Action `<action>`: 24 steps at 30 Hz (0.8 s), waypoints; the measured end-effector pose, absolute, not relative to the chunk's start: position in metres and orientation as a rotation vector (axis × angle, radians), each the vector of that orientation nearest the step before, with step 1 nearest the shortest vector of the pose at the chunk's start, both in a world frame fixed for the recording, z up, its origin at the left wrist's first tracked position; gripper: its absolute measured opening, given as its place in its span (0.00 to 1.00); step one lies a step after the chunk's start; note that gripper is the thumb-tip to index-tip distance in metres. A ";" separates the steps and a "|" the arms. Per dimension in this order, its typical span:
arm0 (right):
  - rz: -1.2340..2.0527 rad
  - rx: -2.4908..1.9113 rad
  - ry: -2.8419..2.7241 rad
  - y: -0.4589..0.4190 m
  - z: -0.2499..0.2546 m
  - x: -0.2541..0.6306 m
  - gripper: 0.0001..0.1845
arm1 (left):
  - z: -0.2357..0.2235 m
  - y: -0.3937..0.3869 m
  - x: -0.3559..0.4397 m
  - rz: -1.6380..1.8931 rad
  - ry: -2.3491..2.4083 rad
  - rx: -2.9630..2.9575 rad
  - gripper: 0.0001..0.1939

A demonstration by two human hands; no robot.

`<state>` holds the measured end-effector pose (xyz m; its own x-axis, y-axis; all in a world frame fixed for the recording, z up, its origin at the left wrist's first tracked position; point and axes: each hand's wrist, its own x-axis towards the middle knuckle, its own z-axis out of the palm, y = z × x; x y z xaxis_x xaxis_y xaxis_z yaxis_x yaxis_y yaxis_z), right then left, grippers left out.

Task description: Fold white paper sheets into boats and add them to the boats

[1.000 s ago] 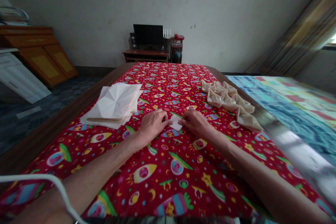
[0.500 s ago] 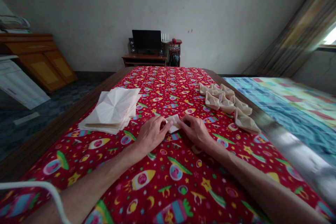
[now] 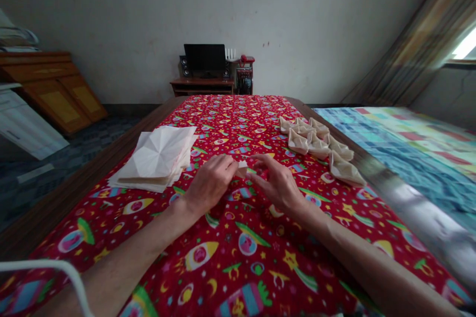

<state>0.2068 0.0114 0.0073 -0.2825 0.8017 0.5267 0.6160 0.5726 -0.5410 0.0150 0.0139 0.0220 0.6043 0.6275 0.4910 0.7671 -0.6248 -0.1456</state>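
Observation:
My left hand (image 3: pixel 210 183) and my right hand (image 3: pixel 275 183) meet over the middle of the red patterned tablecloth (image 3: pixel 238 257). Between their fingertips they pinch a small folded white paper (image 3: pixel 242 167), lifted a little off the cloth and mostly hidden by the fingers. To the left of my left hand lies a stack of creased white paper sheets (image 3: pixel 158 156). Beyond my right hand sits a cluster of several folded beige paper boats (image 3: pixel 320 146).
The table's dark wooden edge (image 3: pixel 74 183) runs along the left. A bed with a colourful checked cover (image 3: pixel 405 143) borders the right side. A white cable (image 3: pixel 55 267) crosses the lower left corner. A low stand with a monitor (image 3: pixel 204 59) stands at the far wall.
Both hands have lifted the small folded paper off the cloth and closed their fingers tighter around it, so less of it shows. The camera tilted slightly.

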 end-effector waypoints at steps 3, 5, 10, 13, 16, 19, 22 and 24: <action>0.065 -1.087 -2.184 0.011 0.005 0.207 0.11 | 0.021 0.009 0.026 -0.445 -1.051 -2.554 0.07; 0.025 -1.137 -2.246 0.015 0.000 0.210 0.07 | 0.014 0.010 0.030 -0.540 -1.091 -2.600 0.06; 0.054 -1.165 -2.310 0.026 -0.015 0.224 0.07 | -0.004 0.021 0.025 -0.759 -1.246 -2.661 0.02; -0.046 -1.210 -2.360 0.028 -0.016 0.227 0.09 | -0.008 0.027 0.021 -0.751 -1.191 -2.708 0.04; -0.146 -1.245 -2.438 0.025 -0.011 0.227 0.10 | -0.009 0.030 0.019 -0.738 -1.116 -2.733 0.07; -0.291 -1.193 -2.559 0.021 -0.003 0.227 0.08 | -0.009 0.033 0.019 -0.732 -1.060 -2.780 0.07; -0.408 -1.149 -2.614 0.018 0.001 0.227 0.08 | -0.009 0.034 0.019 -0.694 -1.039 -2.792 0.08; -0.383 -1.163 -2.608 0.017 0.001 0.227 0.08 | -0.009 0.035 0.019 -0.669 -1.025 -2.788 0.08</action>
<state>0.2268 0.0174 0.0007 -0.6456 0.6844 0.3390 0.7529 0.6446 0.1325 0.0193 0.0348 -0.0095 0.6776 0.5936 0.4341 0.6362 -0.7693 0.0588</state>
